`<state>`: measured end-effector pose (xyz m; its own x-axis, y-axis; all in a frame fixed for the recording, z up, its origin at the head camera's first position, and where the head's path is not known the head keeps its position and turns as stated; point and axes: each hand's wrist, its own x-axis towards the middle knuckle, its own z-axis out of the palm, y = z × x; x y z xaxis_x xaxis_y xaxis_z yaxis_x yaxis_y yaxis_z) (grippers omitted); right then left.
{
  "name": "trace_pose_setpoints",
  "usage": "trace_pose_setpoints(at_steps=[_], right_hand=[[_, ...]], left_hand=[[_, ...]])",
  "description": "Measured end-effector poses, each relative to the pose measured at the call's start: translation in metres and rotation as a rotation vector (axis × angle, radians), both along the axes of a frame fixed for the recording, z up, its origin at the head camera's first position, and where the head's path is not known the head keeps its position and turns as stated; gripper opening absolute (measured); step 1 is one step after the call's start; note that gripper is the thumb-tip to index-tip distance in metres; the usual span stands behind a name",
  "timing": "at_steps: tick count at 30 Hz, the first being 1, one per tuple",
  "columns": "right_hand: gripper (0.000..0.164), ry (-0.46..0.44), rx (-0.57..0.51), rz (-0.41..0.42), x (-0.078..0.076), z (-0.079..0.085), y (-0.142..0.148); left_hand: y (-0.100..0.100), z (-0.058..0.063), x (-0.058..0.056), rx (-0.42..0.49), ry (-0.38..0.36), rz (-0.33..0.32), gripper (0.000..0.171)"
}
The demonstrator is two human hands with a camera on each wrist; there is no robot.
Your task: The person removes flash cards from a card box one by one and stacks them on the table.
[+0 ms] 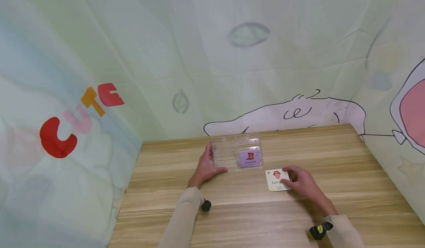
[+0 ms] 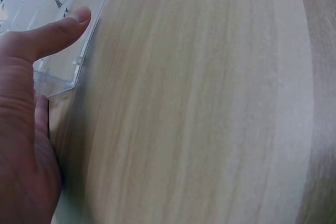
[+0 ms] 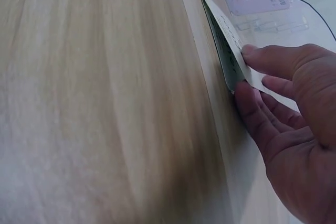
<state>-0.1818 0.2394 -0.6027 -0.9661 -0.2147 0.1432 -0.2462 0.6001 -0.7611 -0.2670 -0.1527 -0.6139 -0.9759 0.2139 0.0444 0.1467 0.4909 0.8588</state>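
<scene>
Right hand (image 1: 303,184): grip narrowed, pinching tongue card (image 1: 274,183) right of and nearer than clear case (image 1: 225,153). Left hand (image 1: 204,170): grip spread wide against case's left end. Boots card (image 1: 250,159) in case's right half. Step looks like card pickup; next calls for steady pinch.

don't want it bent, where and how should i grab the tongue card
Probably pinch the tongue card by its right edge, coming from the right, as the right hand does: it is thin and flat, so thumb on its face, fingers behind should suit.
</scene>
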Motion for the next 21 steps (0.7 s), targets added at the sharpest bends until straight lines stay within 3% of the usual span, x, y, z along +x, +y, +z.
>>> trace_pose_setpoints(at_steps=[11,21], right_hand=[[0.038,0.045,0.089,0.005,-0.003,0.001,-0.005],[0.037,0.001,0.151,0.019,-0.001,0.012,-0.010]], left_hand=[[0.000,-0.001,0.000,0.002,0.009,-0.003,0.135],[0.000,-0.001,0.000,-0.005,0.006,-0.002,0.135]])
